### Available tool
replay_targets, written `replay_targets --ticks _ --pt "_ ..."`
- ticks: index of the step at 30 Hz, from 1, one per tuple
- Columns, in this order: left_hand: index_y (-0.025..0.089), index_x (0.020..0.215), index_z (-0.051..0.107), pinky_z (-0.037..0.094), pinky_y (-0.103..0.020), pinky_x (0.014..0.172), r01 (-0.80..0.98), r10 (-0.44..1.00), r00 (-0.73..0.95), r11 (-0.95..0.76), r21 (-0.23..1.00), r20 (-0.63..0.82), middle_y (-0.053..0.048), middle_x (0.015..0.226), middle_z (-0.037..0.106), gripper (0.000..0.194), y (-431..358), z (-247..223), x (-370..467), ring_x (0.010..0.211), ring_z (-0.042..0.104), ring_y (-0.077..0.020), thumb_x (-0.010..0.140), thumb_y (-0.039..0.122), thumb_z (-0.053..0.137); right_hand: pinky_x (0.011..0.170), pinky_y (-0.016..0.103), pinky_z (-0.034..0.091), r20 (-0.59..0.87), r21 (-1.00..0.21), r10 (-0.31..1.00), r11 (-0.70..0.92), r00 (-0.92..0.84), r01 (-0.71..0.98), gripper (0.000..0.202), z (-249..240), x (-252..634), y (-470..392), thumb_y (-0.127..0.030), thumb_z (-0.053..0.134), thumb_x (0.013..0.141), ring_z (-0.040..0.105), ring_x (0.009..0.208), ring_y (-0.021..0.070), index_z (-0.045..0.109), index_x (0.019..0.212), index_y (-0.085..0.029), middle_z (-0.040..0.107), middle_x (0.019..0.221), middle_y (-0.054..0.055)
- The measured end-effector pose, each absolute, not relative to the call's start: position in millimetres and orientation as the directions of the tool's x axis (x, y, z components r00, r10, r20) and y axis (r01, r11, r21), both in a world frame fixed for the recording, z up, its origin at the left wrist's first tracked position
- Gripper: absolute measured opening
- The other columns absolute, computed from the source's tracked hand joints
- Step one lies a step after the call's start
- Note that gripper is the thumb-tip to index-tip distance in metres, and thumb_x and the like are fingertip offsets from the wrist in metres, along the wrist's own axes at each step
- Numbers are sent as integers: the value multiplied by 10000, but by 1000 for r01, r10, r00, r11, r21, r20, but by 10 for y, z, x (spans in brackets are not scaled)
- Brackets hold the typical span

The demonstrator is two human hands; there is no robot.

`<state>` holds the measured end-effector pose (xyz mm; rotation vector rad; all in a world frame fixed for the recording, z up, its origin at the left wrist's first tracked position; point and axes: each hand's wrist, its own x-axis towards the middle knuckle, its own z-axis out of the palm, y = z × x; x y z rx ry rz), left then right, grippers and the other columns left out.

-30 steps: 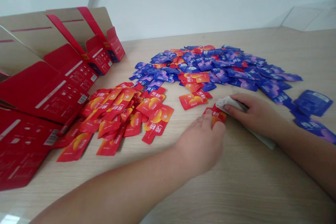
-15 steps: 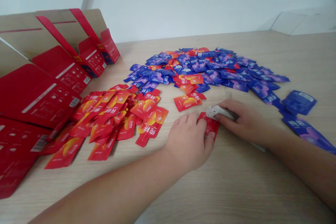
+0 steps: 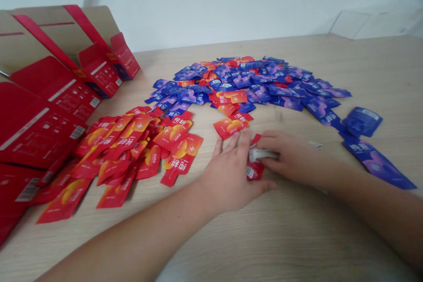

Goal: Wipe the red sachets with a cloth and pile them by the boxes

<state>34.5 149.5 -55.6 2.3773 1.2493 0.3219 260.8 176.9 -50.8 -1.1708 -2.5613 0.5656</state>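
A small red sachet [image 3: 254, 172], barcode side up, lies on the table between my hands. My left hand [image 3: 228, 176] rests flat beside it with the fingers stretched out, the thumb reaching past its near edge. My right hand [image 3: 286, 154] is closed on a folded white cloth-like piece [image 3: 264, 154], whose material I cannot make out. That white piece is pressed against the sachet and covers part of it. Just beyond my left fingertips lies an orange-and-red sachet [image 3: 229, 127].
On the left is a pile of orange-and-red sachets [image 3: 132, 136], next to open red cardboard boxes [image 3: 36, 123]. A heap of mostly blue-purple sachets [image 3: 244, 80] spreads across the back. Single blue sachets [image 3: 361, 121] lie at the right on the wooden table [image 3: 231, 246].
My left hand has let go of the red sachet and its fingers have spread. My right hand has moved left and down with the white piece onto the sachet. The view has shifted slightly.
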Motion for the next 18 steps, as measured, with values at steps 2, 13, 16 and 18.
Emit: replay_targets --ticks 2,13,16,18 --pt "79 1767 84 121 -655 1395 721 821 571 -495 485 -11 -245 1820 243 1245 1481 -491 339 1719 212 -366 938 781 692 950 488 563 88 -428 799 570 -595 702 109 -539 2672 1856 -286 670 1013 706 1074 325 757 1070 -253 758 1100 99" --pt "120 1762 212 236 -646 1364 654 737 676 -612 444 20 -228 1783 367 1263 1531 -528 258 1678 316 -407 867 824 760 959 510 569 165 -355 855 517 -492 779 154 -655 2828 1980 -341 654 1002 716 1091 332 729 1111 -260 761 1142 100" --pt "111 1748 242 254 -631 1362 653 745 665 -613 446 50 -221 1785 369 1131 1517 -553 270 1668 333 -404 958 809 653 953 504 565 125 -356 845 528 -520 771 141 -609 2796 1929 -330 634 1016 711 1087 324 724 1092 -253 758 1156 109" --pt "102 1735 267 265 -615 1363 652 744 665 -619 439 60 -223 1760 413 967 1512 -546 271 1654 369 -378 1053 716 569 956 506 560 105 -368 836 535 -538 760 158 -587 2772 1892 -320 624 1024 706 1098 326 725 1121 -246 758 1163 115"
